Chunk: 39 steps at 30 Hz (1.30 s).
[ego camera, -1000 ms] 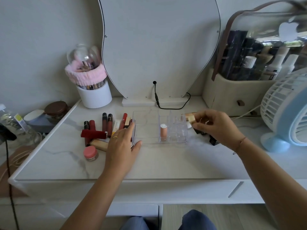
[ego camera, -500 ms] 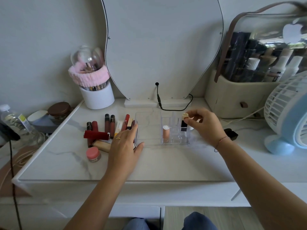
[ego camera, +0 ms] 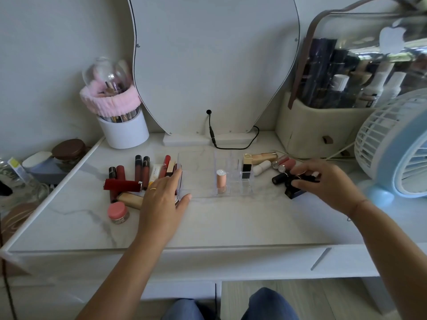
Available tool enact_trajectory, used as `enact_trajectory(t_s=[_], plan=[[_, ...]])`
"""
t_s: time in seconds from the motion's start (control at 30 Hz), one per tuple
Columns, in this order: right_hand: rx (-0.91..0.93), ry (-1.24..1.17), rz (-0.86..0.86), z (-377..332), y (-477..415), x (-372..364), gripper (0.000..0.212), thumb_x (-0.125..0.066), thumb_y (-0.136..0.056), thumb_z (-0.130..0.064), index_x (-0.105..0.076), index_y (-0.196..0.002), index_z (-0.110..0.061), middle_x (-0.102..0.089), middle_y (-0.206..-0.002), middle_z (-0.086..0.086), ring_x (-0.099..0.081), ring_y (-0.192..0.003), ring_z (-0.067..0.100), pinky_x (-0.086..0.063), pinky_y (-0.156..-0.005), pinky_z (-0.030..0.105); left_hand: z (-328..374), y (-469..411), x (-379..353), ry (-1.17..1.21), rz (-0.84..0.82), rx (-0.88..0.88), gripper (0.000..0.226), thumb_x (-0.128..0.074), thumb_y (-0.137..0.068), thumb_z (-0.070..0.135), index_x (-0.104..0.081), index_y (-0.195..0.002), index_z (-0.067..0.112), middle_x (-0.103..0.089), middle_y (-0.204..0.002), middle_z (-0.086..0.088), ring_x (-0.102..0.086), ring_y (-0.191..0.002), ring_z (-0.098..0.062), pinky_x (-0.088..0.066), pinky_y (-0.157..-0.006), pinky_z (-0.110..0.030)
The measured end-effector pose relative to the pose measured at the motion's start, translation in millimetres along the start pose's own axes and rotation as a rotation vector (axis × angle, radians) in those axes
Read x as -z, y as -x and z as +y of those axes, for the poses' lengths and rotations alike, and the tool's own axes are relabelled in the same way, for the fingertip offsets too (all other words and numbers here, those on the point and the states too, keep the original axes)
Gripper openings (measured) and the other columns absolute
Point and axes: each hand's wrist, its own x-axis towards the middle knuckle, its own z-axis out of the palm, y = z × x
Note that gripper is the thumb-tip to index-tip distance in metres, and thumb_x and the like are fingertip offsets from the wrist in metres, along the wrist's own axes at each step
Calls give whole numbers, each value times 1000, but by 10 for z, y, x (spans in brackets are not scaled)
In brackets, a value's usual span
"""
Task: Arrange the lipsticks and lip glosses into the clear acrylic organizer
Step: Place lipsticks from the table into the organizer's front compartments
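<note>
The clear acrylic organizer [ego camera: 201, 179] lies mid-table. A peach lip gloss [ego camera: 221, 181] and a black-and-gold lipstick [ego camera: 246, 166] stand upright in its right-hand slots. My left hand [ego camera: 161, 199] rests flat against the organizer's left edge, holding nothing. To its left lie several red and dark lipsticks and glosses [ego camera: 141, 173]. My right hand [ego camera: 323, 183] is over a pile of black lipsticks [ego camera: 283, 179] to the right of the organizer, fingers curled onto them. Whether it grips one is hidden.
A pink jar [ego camera: 117, 212] sits at front left. Brush holder [ego camera: 123, 128] stands at back left, mirror base [ego camera: 208, 139] with a cable behind the organizer. A cosmetics case [ego camera: 323, 125] and a blue fan [ego camera: 397, 148] crowd the right side.
My right hand left the black-and-gold lipstick standing in the organizer and moved right to the pile of black lipsticks. My left hand stayed at the organizer's left edge.
</note>
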Motion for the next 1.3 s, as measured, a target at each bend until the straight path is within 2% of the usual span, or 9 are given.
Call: enact_trajectory(t_s=[0.17,0.33,0.47,0.6,0.73,0.87,1.0,1.13,1.3], plan=[[-27,114,30,85,201,-41,39,-80,-67,-22,-66,-104,-19,-54,-107,3,-51,-100,23,-42,-92,36,-4,2,-1,-19,-7,1,60,-77,-74,18,-53,-128,8,-67,-100,-14,-60,-95,-34,-47,-80,-39],[0,217,25,55,266,-60,42,-79,-69,-26,-66,-108,-21,-58,-109,2,-52,-102,26,-40,-93,45,9,3,5,-22,-15,2,60,-76,-75,19,-51,-130,9,-66,-103,-14,-59,-96,-33,-46,-79,-38],[69,277,-46,-45,244,-121,40,-76,-71,-32,-66,-109,-28,-54,-102,-1,-47,-99,22,-38,-91,39,11,6,9,-22,-17,5,60,-76,-75,19,-51,-129,8,-66,-102,-14,-60,-96,-33,-47,-79,-38],[119,293,-117,-158,171,-163,32,-75,-73,-31,-68,-103,-24,-51,-101,1,-49,-97,24,-41,-88,35,24,9,16,-32,-17,10,62,-77,-75,20,-51,-130,9,-67,-99,-13,-60,-93,-33,-48,-77,-38],[145,11,-78,-366,95,-75,22,-74,-71,-33,-68,-90,-24,-60,-93,-7,-57,-79,13,-43,-70,12,18,9,13,-21,-15,6,63,-77,-74,20,-51,-130,9,-67,-97,-12,-61,-91,-32,-48,-76,-36],[57,-454,-8,-729,-86,32,27,-72,-62,-43,-67,-83,-27,-71,-72,-5,-66,-64,9,-55,-58,20,0,-3,9,6,-23,-4,65,-77,-73,18,-51,-131,8,-66,-95,-10,-61,-89,-30,-48,-77,-37],[103,-616,106,-1019,-409,-37,17,-74,-74,-17,-68,-89,-11,-74,-74,0,-68,-63,9,-55,-62,16,-2,-5,10,16,-32,-1,64,-76,-75,19,-49,-133,10,-66,-100,-9,-60,-95,-30,-45,-81,-36],[118,-589,125,-1219,-685,-190,15,-74,-76,-14,-68,-89,-16,-73,-82,5,-70,-69,14,-56,-71,21,19,-4,28,32,-32,9,64,-74,-76,21,-48,-134,11,-66,-104,-8,-59,-99,-28,-44,-85,-35],[124,-360,97,-1258,-845,-399,20,-74,-76,-17,-70,-95,-11,-73,-83,6,-69,-74,17,-56,-78,29,18,-11,42,48,-33,1,63,-74,-76,19,-49,-133,10,-65,-100,-9,-59,-94,-27,-44,-83,-34]])
